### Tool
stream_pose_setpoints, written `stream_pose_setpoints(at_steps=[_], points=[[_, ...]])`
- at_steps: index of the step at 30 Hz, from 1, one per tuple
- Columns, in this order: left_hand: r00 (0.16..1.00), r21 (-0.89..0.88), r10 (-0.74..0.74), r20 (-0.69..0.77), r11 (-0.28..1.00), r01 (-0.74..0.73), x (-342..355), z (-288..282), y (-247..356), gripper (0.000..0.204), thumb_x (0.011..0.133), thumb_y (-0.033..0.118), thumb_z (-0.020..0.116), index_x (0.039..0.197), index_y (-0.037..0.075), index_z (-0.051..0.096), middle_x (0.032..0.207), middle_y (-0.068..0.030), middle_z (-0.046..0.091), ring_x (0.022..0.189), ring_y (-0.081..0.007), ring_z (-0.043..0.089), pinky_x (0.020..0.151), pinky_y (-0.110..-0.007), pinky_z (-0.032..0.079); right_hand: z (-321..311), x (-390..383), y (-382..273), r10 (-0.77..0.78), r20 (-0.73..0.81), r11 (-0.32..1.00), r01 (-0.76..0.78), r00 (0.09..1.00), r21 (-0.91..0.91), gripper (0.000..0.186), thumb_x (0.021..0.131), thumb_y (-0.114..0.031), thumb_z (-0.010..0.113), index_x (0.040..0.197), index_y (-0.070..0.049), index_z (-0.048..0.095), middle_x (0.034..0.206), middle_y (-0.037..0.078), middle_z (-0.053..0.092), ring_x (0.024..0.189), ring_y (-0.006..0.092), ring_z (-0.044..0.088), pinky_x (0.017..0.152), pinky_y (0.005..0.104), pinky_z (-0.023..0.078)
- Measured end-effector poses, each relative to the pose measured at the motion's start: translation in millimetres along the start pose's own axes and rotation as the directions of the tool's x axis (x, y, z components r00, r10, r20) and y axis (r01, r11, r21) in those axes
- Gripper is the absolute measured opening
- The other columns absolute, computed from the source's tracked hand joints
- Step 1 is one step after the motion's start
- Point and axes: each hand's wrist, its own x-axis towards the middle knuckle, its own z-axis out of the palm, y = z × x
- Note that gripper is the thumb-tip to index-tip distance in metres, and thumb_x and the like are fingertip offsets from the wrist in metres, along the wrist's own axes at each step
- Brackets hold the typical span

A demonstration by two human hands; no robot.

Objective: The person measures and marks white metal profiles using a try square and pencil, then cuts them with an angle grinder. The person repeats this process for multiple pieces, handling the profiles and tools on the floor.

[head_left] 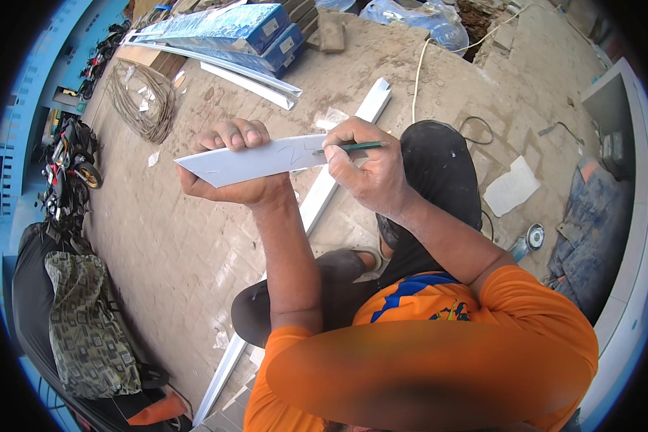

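Note:
My left hand (241, 189) grips a white flat strip (227, 167) with a slanted left end, fingers over its upper edge and thumb side below. Dark handwritten marks show near the strip's right part. In my right hand (367, 169) a slim dark green pencil (363, 146) is pinched, its tip touching the strip's face by the marks. The right fingertips rest against the strip's right end and hide it. Below both hands, a long white metal profile (320, 198) lies slantwise on the ground, passing behind my left forearm and beside my legs.
Long blue boxes (255, 32) and more white profiles (248, 85) lie ahead. A coil of cable (142, 101) sits far left, with parked motorcycles (72, 162) beyond. On the right are a white sheet (511, 187), an angle grinder (529, 240) and a dark blue cloth (590, 230).

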Motion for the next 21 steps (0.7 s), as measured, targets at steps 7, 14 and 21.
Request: stream_pose_setpoints(at_steps=[7, 14, 21], points=[[1.000, 0.032, 0.008, -0.019, 0.999, -0.007, -2.0, 1.4, -1.0, 0.063, 0.105, 0.071, 0.044, 0.091, 0.013, 0.065, 0.078, -0.0115, 0.071, 0.068, -0.0280, 0.071, 0.060, -0.037, 0.061, -4.0, -0.3, 4.7, 0.093, 0.003, 0.996, -0.093, 0.996, -0.009, 0.011, 0.104, -0.009, 0.071, 0.110, 0.000, 0.073, 0.098, 0.010, 0.074, 0.088, 0.0157, 0.076, 0.075, 0.0310, 0.061], [0.874, 0.171, 0.044, -0.484, 0.984, 0.045, 3.5, -15.0, -6.0, 0.059, 0.107, 0.071, 0.044, 0.105, 0.015, 0.061, 0.086, -0.0076, 0.067, 0.074, -0.0218, 0.068, 0.066, -0.034, 0.059, -50.0, 46.7, -3.1, -0.031, 0.357, 0.887, 0.190, 0.934, -0.421, 0.043, 0.105, -0.032, 0.077, 0.135, -0.002, 0.071, 0.118, 0.018, 0.076, 0.105, 0.0278, 0.076, 0.095, 0.0403, 0.059], [0.629, 0.068, -0.102, -0.770, 0.968, 0.241, -13.7, -118.8, -88.5, 0.071, 0.120, 0.062, 0.030, 0.161, 0.005, 0.033, 0.135, -0.0171, 0.056, 0.118, -0.0331, 0.060, 0.108, -0.051, 0.052, -65.2, 123.2, 104.4, 0.516, 0.704, 0.822, -0.050, 0.489, -0.568, 0.054, 0.099, -0.030, 0.072, 0.146, -0.004, 0.064, 0.127, 0.020, 0.075, 0.122, 0.0309, 0.071, 0.103, 0.0427, 0.055]])
